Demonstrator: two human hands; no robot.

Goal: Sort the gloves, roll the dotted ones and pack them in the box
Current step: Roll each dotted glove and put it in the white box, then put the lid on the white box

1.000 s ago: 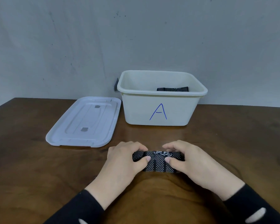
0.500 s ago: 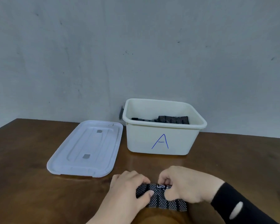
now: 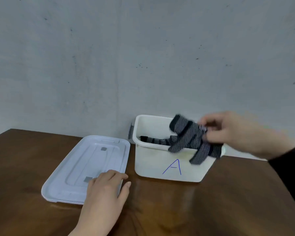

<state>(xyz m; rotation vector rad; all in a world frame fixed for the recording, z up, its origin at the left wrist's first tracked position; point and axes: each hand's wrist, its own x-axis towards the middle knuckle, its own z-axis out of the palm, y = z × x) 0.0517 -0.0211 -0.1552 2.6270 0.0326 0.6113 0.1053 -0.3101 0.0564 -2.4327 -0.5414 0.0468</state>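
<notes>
My right hand (image 3: 235, 133) grips a black glove with white dots (image 3: 192, 138) and holds it over the right part of a white box (image 3: 153, 160) marked with a blue letter A. The glove hangs loosely, its fingers dangling over the front rim. Another dotted glove (image 3: 157, 141) lies inside the box. My left hand (image 3: 106, 195) is open, palm down, fingers apart, resting on the near right corner of the white lid (image 3: 75, 171).
The lid lies flat on the brown wooden table (image 3: 228, 201), left of the box. A grey wall (image 3: 143, 57) stands right behind the box. A small grey thing (image 3: 130, 132) sticks out at the box's back left corner.
My right hand has lifted the dotted glove from the table up over the box, and it has partly unrolled. My left hand let go and moved left onto the lid. The camera tilted up.
</notes>
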